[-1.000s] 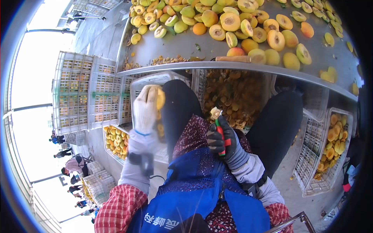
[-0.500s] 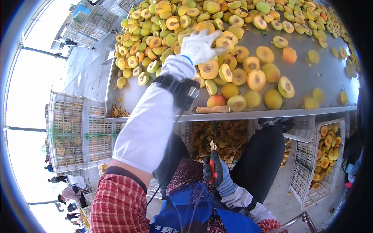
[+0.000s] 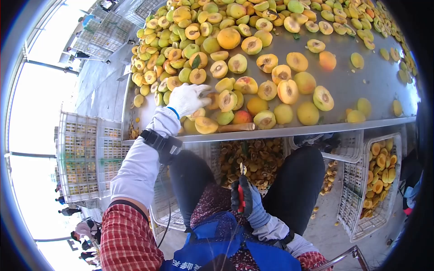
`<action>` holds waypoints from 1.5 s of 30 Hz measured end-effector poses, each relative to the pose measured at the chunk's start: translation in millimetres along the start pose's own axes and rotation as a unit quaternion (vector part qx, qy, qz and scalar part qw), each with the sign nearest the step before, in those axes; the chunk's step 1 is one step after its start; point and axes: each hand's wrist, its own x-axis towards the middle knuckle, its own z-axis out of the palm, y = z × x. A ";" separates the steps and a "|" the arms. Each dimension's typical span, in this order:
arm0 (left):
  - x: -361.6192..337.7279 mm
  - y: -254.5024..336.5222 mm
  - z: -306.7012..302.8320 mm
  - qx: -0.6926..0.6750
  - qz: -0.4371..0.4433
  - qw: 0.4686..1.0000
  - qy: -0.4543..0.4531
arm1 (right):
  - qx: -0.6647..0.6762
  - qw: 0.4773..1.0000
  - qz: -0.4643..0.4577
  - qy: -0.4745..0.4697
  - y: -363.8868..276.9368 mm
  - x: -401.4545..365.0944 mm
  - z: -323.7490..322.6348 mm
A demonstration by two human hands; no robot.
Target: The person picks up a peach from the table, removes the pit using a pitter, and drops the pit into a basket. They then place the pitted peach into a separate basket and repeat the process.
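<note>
My left hand point(image 3: 186, 100), in a white glove, lies low over the near left part of the metal table. Its fingers are spread and touch peach halves point(image 3: 211, 100) at their tips; I see no firm grip. Cut peaches surround it, among them a half point(image 3: 205, 125) lying cut side up by the table edge. In front of my lap, my right hand point(image 3: 244, 198), gloved in dark grey, is closed round red-handled pliers point(image 3: 241, 198). Their metal jaws point up and away from me, with a small pale bit at the tip.
The raised edge of the metal table point(image 3: 316, 128) runs across, with a wooden stick point(image 3: 237, 128) beside it. Below stands a crate of peach scraps point(image 3: 253, 158). A white crate point(image 3: 350, 198) of halves is at right; stacked crates point(image 3: 79, 153) stand left.
My left hand has come back toward me and to the left from the heap, and several peaches lie nearer the edge. My right hand keeps the pliers at nearly the same place.
</note>
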 end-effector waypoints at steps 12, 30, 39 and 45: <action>51.8 62.2 -17.2 -0.143 0.000 0.989 -0.033 | -0.050 0.998 -0.037 0.002 9.2 13.9 0.9; -215.9 122.0 -4.3 -0.440 0.232 0.853 0.160 | -0.195 0.922 -0.326 -0.080 23.0 31.3 -22.3; -229.5 146.6 51.0 -0.795 -0.085 0.576 0.171 | -0.309 0.854 -0.410 -0.078 13.3 -6.2 14.7; -237.5 130.8 35.7 -0.737 -0.101 0.644 0.179 | -0.500 0.720 -0.481 -0.025 0.4 -51.7 32.4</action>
